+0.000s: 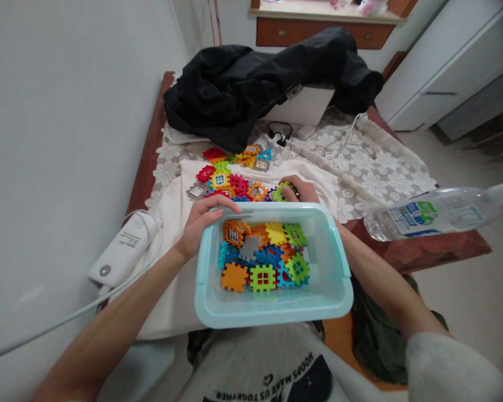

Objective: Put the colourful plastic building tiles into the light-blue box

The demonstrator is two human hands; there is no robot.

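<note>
A light-blue plastic bin (327, 279) is in front of my body, tilted a little toward me. Square interlocking building tiles in orange, green, blue, yellow and grey lie in it, among them a green window tile (262, 278) and a plain orange tile (234, 277). My left hand (203, 219) grips the bin's far left corner, fingers over the rim. Beyond the far rim, my right hand (300, 190) has its fingers closed on a green building tile (279, 193) at the right end of a tile pile (238, 183). The bin hides part of that pile.
A white cloth (167, 268) lies over the floral tablecloth (377, 151). A black garment (268, 72) covers part of a laptop (305, 106), with earphones (280, 134) before it. On the right lies a clear bottle (436, 213); on the left, a white power strip (126, 248) with its cord.
</note>
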